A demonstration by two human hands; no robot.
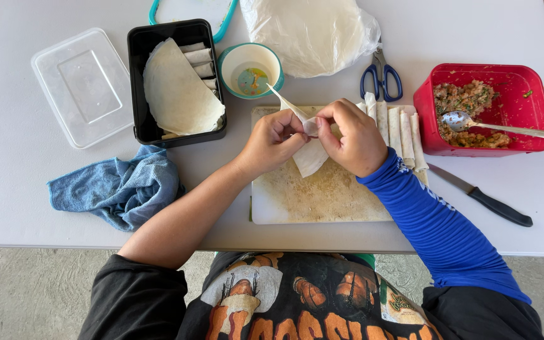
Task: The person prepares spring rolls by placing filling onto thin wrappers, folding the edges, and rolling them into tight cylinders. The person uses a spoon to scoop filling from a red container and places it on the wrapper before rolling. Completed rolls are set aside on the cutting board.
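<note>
My left hand (274,140) and my right hand (352,135) meet over a white cutting board (322,198), both pinching a thin pale wrapper (310,154) that is partly folded, its lower corner hanging onto the board. The filling inside is hidden by my fingers. Several finished rolls (401,129) lie side by side at the board's far right corner, just right of my right hand.
A black tray (138,88) holds rolls under a round wrapper (177,91). Nearby: teal bowl (250,69), clear lid (83,85), blue cloth (118,189), bagged wrappers (313,31), scissors (380,79), red tub (524,107) with filling and spoon (505,128), black-handled knife (483,198).
</note>
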